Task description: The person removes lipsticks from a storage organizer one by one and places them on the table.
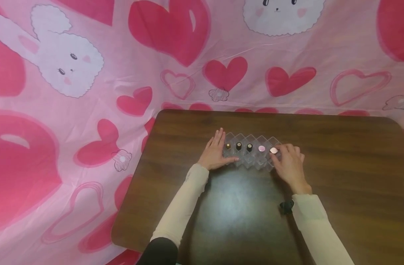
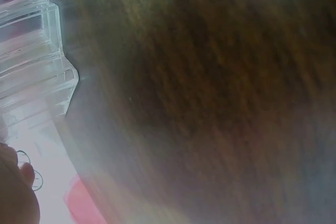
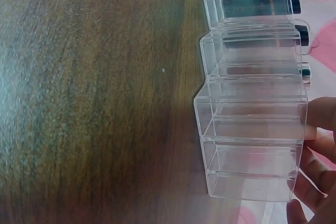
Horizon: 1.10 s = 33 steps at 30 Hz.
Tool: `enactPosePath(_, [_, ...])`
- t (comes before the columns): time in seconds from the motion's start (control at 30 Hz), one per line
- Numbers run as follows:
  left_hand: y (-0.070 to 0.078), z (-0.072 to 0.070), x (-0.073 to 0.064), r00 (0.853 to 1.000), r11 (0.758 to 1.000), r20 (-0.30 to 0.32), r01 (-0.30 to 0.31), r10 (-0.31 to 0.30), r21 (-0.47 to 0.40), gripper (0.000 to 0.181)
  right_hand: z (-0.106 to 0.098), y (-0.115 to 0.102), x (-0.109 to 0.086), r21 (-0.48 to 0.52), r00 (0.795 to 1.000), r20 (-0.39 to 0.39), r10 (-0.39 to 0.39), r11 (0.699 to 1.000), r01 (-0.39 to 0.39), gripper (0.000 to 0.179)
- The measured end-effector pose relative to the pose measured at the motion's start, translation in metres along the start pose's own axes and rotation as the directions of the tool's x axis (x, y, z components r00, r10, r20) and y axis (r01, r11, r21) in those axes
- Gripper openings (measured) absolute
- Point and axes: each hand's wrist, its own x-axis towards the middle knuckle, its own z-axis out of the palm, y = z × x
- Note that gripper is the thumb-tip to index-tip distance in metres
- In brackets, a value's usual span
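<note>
Writing on caps: small marks showed on the tops of the two black-capped tubes [image 1: 239, 146]; too small to read.
Writing on sleeve: a faint mark near the left cuff [image 1: 197, 176]; illegible.
Clear holder [image 1: 253, 161]: stood on the brown table [image 1: 347, 176], toward its far edge, between the hands.
Tube line: left to right, a gold-capped tube [image 1: 228, 146], the black pair, a pink-capped tube [image 1: 261, 148] and a pale-capped tube [image 1: 273, 150], all upright.
Left hand [image 1: 215, 151]: spread, fingers straight, thumb apart; lay against the holder's left end and gripped nothing.
Right hand [image 1: 292, 165]: partly closed, thumb and forefinger pinching the pale cap at the right end.
Right wrist view only: tube bodies seen through the side walls, one dark green with a gold-toned band.
Left wrist view only: dark red contents behind the holder's wall; fingertips at the corner.
Head view only: rabbit faces on the pink cloth [image 1: 183, 33].
</note>
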Motion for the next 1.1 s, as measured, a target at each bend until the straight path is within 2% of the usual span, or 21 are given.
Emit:
enactPosePath(0.67, [-0.002,0.002,0.002,1.0,1.0,-0.007,-0.019,0.019,0.0,0.115,-0.003,0.002,0.003,0.038,0.997,-0.067,-0.028,0.999,0.031,0.026])
enactPosePath(1.1, [-0.003,0.001,0.001,1.0,1.0,-0.002,-0.014,0.014,-0.021,0.114,-0.01,-0.002,0.006,0.052,0.998,-0.044,-0.036,0.998,0.038,0.027])
